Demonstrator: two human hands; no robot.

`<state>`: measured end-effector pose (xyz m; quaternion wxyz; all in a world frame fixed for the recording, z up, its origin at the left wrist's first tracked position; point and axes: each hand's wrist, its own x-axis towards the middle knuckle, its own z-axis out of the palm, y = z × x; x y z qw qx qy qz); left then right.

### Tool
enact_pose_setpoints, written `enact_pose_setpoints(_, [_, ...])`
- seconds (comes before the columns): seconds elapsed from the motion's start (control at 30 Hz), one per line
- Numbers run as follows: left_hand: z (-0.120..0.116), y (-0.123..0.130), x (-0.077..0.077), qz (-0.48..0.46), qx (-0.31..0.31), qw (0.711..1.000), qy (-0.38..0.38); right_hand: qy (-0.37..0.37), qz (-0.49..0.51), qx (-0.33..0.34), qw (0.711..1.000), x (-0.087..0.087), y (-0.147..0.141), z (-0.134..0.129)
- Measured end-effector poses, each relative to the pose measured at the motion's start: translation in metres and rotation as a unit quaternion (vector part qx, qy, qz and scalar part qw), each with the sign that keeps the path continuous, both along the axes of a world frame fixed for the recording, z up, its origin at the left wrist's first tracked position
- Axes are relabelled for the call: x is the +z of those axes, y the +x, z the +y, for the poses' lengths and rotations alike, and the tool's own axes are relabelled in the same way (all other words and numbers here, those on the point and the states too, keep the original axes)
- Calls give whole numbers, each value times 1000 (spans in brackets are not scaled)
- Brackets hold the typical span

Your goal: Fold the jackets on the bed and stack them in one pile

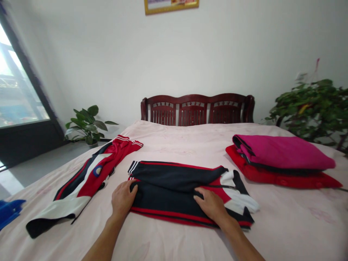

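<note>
A navy garment (168,195) with red stripes, striped cuffs at its left end and red and white parts at its right end lies folded in front of me. My left hand (123,197) is at its left end, fingers curled over the near cuff edge. Resting on the right half is my right hand (210,203), its thumb and fingers around a bit of the navy cloth. To the left lies a long red, white and navy garment (95,170) with a round blue badge.
The pink bed sheet (174,145) lies under everything. At the right are a folded magenta cloth (285,152) and a red one (272,175) beneath it. A blue object (11,212) sits at the left edge. Behind are a wooden headboard (193,110) and plants.
</note>
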<state>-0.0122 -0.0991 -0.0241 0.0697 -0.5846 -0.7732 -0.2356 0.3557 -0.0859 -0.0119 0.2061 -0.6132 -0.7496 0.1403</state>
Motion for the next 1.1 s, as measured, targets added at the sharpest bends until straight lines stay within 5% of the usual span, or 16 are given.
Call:
enact_pose_setpoints(0.2, [0,-3,-2,-23,-11,1000,11,135,133,106,976,-3,8,-15])
enact_pose_setpoints(0.4, [-1,-5,-1,-77,-4,997,15,270,151,203,929,4,14,-37])
enact_pose_setpoints(0.53, [-3,-4,2,-78,3,997,20,276,110,138,945,1,11,-31])
enact_pose_setpoints(0.7, [-4,3,4,-26,1,999,23,107,-35,-53,992,-7,10,-12])
enact_pose_setpoints(0.9, [-8,13,1,70,39,996,44,198,-80,-60,975,-8,15,-9])
enact_pose_setpoints(1.1, [2,33,10,103,-113,986,72,162,-87,18,983,4,-13,-8])
